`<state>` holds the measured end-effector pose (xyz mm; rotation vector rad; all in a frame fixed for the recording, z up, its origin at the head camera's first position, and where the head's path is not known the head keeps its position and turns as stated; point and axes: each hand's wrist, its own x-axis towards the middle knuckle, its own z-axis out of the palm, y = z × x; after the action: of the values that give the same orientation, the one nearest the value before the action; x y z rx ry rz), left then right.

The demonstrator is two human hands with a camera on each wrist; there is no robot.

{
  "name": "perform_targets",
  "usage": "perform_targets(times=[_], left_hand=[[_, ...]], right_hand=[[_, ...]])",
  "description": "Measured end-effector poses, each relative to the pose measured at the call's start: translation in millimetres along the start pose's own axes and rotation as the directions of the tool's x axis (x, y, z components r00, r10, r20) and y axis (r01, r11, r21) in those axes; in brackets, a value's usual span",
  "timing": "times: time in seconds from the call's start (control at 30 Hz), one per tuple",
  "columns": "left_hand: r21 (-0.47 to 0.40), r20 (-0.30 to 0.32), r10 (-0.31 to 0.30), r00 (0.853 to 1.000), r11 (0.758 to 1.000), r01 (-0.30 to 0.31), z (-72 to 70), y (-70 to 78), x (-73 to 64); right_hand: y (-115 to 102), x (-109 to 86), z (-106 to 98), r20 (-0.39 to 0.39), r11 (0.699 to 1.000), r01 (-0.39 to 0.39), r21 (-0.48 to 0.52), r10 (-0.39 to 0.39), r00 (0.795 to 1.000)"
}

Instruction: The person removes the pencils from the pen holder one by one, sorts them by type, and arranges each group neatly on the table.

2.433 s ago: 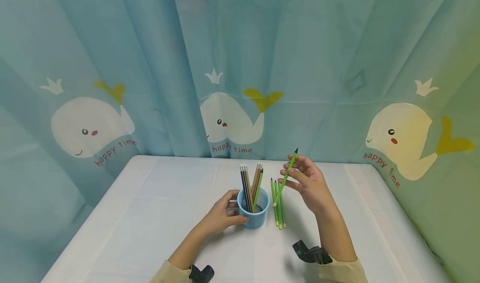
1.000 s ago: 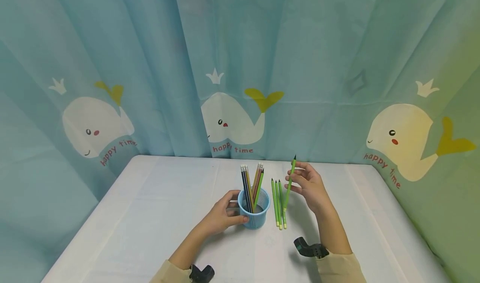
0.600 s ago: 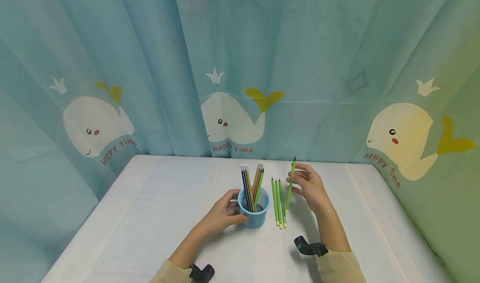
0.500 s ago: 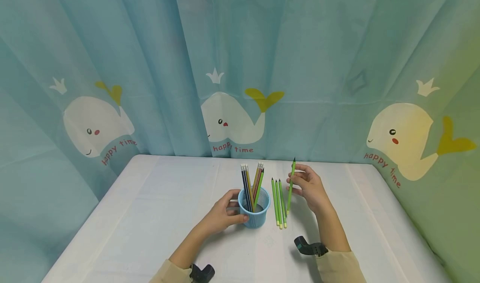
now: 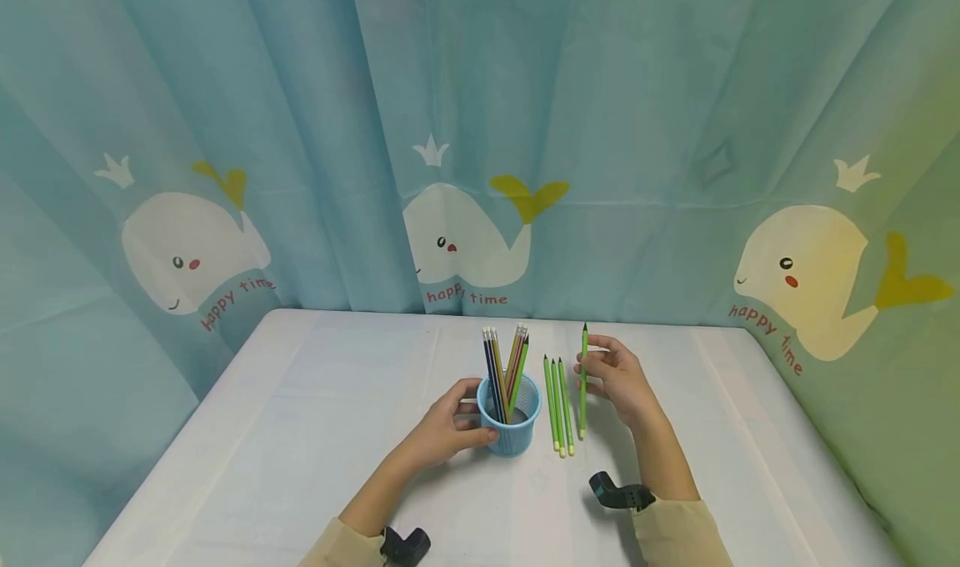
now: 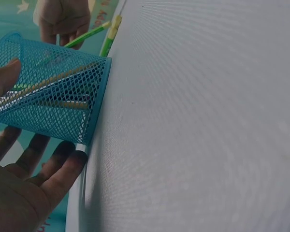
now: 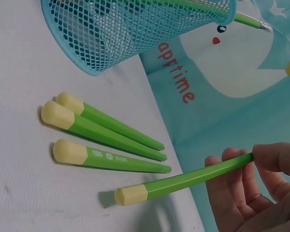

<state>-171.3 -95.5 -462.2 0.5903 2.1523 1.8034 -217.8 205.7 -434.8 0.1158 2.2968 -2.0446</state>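
My left hand point(image 5: 444, 428) holds the side of a blue mesh pencil cup point(image 5: 514, 444), thumb and fingers curved around it. Inside the cup stand several pencils point(image 5: 492, 375), dark, yellow, red and one green. To its right, three green pencils point(image 5: 557, 404) lie side by side on the table. My right hand point(image 5: 617, 382) pinches another green pencil point(image 5: 582, 392) between thumb and fingers, dark tip pointing away. In the right wrist view, the pale yellow end of this held pencil point(image 7: 183, 180) is just above the table, beside the three lying ones.
A white cloth covers the table point(image 5: 337, 383). Behind it hangs a blue-green curtain point(image 5: 637, 133) printed with whales. Black wrist cameras are strapped to both forearms, one of them the right camera point(image 5: 621, 494).
The right hand has lowered the green pencil and turned it from slanting over the lying pencils to nearly parallel on their right. The left hand stays on the pencil cup.
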Motion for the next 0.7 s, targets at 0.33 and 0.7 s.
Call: perform_targets(times=[0.33,0.7], left_hand=[[0.003,0.002,0.003,1.000,1.000,-0.003,-1.0,-1.3,0.0],[0.004,0.005,-0.001,1.000,1.000,0.001,-0.6,-0.6,-0.5]], right_hand=[[9,3.2,1,-0.017,0.998,-0.058,-0.023,0.058,0.998],[14,3.2,2,-0.034,0.987,-0.102,-0.128,0.098,0.995]])
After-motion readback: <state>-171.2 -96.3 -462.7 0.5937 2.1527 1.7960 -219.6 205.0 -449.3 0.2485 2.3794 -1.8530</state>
